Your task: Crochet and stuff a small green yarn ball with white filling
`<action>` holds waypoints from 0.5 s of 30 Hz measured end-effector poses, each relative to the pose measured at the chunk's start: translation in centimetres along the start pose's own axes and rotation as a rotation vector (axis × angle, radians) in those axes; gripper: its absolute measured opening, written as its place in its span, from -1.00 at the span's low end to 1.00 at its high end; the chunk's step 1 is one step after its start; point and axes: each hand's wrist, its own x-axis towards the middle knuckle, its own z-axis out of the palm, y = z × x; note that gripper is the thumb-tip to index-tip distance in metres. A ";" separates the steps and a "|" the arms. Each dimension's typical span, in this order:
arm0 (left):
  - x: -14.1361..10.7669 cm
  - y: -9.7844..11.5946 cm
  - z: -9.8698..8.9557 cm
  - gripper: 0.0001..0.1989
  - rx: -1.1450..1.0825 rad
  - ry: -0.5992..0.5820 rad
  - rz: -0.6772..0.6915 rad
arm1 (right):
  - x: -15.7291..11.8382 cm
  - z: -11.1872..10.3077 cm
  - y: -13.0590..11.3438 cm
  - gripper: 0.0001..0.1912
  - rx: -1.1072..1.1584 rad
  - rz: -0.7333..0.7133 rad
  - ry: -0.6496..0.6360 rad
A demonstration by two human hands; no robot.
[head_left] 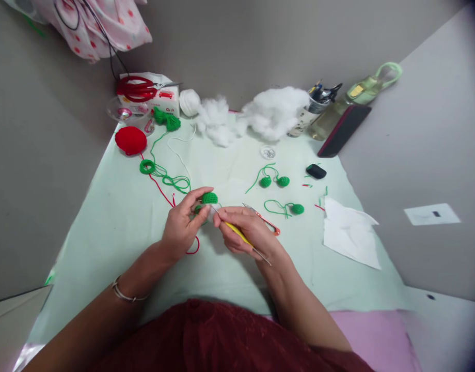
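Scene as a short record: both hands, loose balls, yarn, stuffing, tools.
left hand: holding green crocheted piece
right hand: gripping yellow hook, tip close to that piece
green balls: three on table, right of hands
yarn: red ball, white ball, green bundle
stuffing: white, fluffy, at back
tools: red scissors, back left
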 end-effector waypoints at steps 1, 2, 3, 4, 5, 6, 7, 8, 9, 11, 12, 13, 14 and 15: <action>0.0 -0.1 0.1 -0.62 -0.017 0.011 0.009 | 0.1 -0.1 0.1 -0.79 0.043 0.014 -0.005; 0.0 -0.2 0.1 -0.63 -0.029 0.022 0.018 | 0.1 -0.2 0.1 -0.80 0.077 0.025 -0.006; 0.1 -0.3 0.2 -0.64 -0.037 0.030 0.024 | 0.2 -0.3 0.1 -0.81 0.103 0.034 -0.005; 0.1 -0.3 0.2 -0.66 -0.042 0.034 0.026 | 0.2 -0.4 0.2 -0.81 0.123 0.042 -0.002; 0.1 -0.4 0.3 -0.67 -0.044 0.032 0.024 | 0.3 -0.4 0.2 -0.81 0.139 0.047 -0.002; 0.1 -0.4 0.3 -0.68 -0.045 0.030 0.022 | 0.3 -0.5 0.2 -0.81 0.155 0.050 -0.003; 0.1 -0.5 0.3 -0.69 -0.044 0.031 0.022 | 0.3 -0.5 0.2 -0.82 0.170 0.052 -0.006; 0.1 -0.5 0.3 -0.69 -0.040 0.033 0.024 | 0.3 -0.5 0.2 -0.82 0.183 0.053 -0.007; 0.1 -0.5 0.2 -0.69 -0.033 0.037 0.029 | 0.3 -0.4 0.3 -0.82 0.188 0.051 -0.002; 0.2 -0.5 0.2 -0.69 -0.006 0.030 0.035 | 0.3 -0.1 0.4 -0.82 0.162 0.022 0.029; 0.2 -0.5 0.2 -0.70 0.009 0.021 0.036 | 0.2 0.1 0.4 -0.82 0.132 -0.006 0.056; 0.3 -0.5 0.2 -0.72 0.021 0.011 0.036 | 0.2 0.3 0.5 -0.81 0.095 -0.038 0.087; 0.3 -0.4 0.2 -0.74 0.030 0.001 0.033 | 0.1 0.6 0.6 -0.80 0.051 -0.072 0.120; 0.3 -0.3 0.2 -0.77 0.036 -0.006 0.029 | 0.1 0.9 0.7 -0.79 0.001 -0.102 0.151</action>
